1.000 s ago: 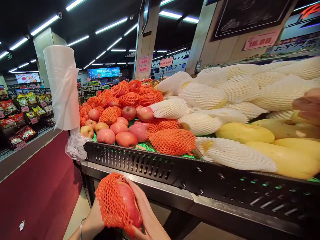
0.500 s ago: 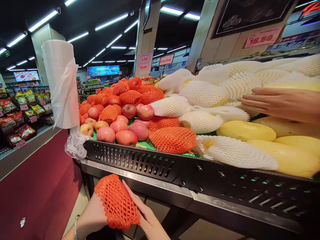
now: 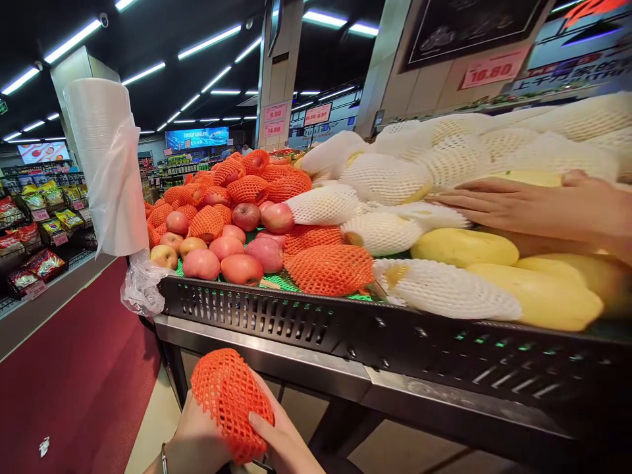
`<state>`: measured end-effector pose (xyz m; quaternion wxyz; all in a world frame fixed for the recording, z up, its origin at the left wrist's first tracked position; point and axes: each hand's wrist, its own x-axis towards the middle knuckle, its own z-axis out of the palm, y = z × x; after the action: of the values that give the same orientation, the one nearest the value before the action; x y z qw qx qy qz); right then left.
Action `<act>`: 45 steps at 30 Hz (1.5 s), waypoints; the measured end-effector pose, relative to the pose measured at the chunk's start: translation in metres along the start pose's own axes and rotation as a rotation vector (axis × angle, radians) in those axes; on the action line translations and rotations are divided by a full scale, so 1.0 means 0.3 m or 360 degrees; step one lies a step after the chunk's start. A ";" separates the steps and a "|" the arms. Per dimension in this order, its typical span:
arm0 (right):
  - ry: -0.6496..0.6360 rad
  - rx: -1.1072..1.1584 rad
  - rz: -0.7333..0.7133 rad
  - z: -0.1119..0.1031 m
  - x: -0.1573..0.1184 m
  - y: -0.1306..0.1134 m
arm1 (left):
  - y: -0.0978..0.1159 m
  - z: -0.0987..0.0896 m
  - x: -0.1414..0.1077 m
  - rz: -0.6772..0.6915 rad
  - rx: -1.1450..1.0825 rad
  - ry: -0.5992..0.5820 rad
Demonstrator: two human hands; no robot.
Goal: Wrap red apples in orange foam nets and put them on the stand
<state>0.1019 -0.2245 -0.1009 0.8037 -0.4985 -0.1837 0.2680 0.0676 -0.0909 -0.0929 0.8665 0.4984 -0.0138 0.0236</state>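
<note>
Low in the head view, an orange foam fruit net is held between my two hands, below the tray's front edge. My left hand, with a silver bangle at the wrist, grips it from the left; its fingers are hidden behind or inside the net. My right hand closes on the right side, its thumb pressed on the mesh. The net looks rounded, but I cannot tell whether fruit is inside. Nearest to my hands in the tray are bare apples and a netted piece of fruit.
Another person's hand reaches in from the right over large yellow fruit. White-netted fruit fills the right side. A plastic bag roll stands at the tray's left corner. Snack shelves line the left, beyond a red mat.
My right thumb has come over the front of the net, which now looks rounder. The other person's hand has shifted left over the yellow fruit. The view has moved slightly.
</note>
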 end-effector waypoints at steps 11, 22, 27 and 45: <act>0.0358 0.0104 -0.0040 -0.153 0.016 0.121 | 0.409 -0.032 -0.185 -0.0178 0.1573 -0.0505; 0.0459 -0.0876 -0.0953 -0.039 0.016 0.056 | 0.067 -0.150 0.052 -0.0481 -0.0247 -0.0682; 0.0292 -0.1489 -0.0940 -0.038 0.012 0.060 | 0.001 -0.126 0.048 -0.0501 -0.0531 -0.0602; 0.0272 -0.1380 -0.1192 0.070 -0.009 0.048 | 0.102 -0.067 0.034 -0.0278 -0.0640 0.0004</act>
<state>0.0843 -0.2061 -0.1048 0.5781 -0.7030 -0.3751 -0.1758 0.0761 -0.0579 -0.0761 0.9472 0.3149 0.0261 -0.0543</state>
